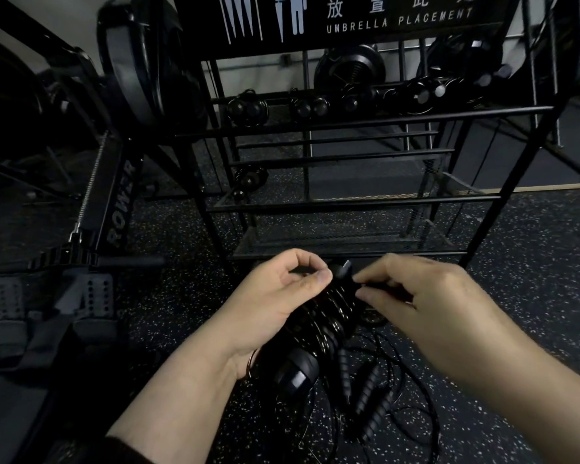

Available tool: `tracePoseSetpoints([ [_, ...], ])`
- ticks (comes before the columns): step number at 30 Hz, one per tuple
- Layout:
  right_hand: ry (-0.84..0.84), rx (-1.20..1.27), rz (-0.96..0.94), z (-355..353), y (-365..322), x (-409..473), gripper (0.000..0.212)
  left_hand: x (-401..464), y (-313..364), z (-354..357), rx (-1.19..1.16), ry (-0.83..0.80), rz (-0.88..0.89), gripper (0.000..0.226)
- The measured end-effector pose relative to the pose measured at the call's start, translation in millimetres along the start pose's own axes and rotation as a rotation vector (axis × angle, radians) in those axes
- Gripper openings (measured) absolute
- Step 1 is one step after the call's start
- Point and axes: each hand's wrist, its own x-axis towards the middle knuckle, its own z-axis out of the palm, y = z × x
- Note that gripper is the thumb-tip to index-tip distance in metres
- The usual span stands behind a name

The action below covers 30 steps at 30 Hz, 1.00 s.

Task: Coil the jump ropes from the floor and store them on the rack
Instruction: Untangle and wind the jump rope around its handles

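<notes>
Head view, dim light. Both hands are held low in front of a black metal rack [349, 205].

Left hand [275, 296]: fingers curled around a bundle of coiled jump rope [325, 316], with thumb and forefinger pinched together at the top of the bundle. The cord is wound in tight loops around the paired handles; one handle end [297, 370] sticks out below the wrist, the other end shows just above the thumb.

Right hand [426, 296]: fingers curled, tips pinching the thin black cord right beside the top of the bundle. The two hands are nearly touching across it.

Loose jump ropes [372, 396] lie on the floor [533, 236] directly below the hands: ribbed black handles and tangled thin cord, spread toward the right. How many ropes are in the tangle cannot be told.

The rack stands just beyond the hands. A sign [399, 18] across its top reads "UMBRELLA PLACEMENT". Several already coiled ropes [412, 95] hang in a row along an upper bar, and one more [248, 179] hangs lower on the left side. The bottom shelf is mesh.

Left of the rack: a rowing machine [118, 209] marked "ROWER", with its foot plates near the floor. The floor is dark, speckled rubber.
</notes>
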Motion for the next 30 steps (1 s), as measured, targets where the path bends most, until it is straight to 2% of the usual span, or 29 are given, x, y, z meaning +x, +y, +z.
tracePoseSetpoints([
  [4, 0.039, -0.017, 0.039, 2.0, -0.7, -1.1, 0.023, 1.5, 1.1, 0.3, 0.004, 0.006, 0.020, 0.015],
  [13, 0.095, -0.012, 0.025, 7.1, -4.2, -1.9, 0.007, 4.1, 0.8, -0.5, -0.032, 0.004, 0.018, 0.012],
  [20, -0.004, 0.073, -0.055, 3.7, -2.9, -0.9, 0.008, 2.2, 1.1, -1.0, 0.034, 0.009, 0.042, 0.013],
  [24, -0.068, 0.084, -0.100, 6.2, 2.8, 0.8, 0.009, 1.0, 0.3, -0.8, 0.082, 0.009, 0.055, 0.021],
  [30, -0.063, 0.138, -0.072, 11.9, 9.2, 3.1, 0.016, 0.1, 2.1, -4.0, 0.113, 0.026, 0.031, 0.020],
])
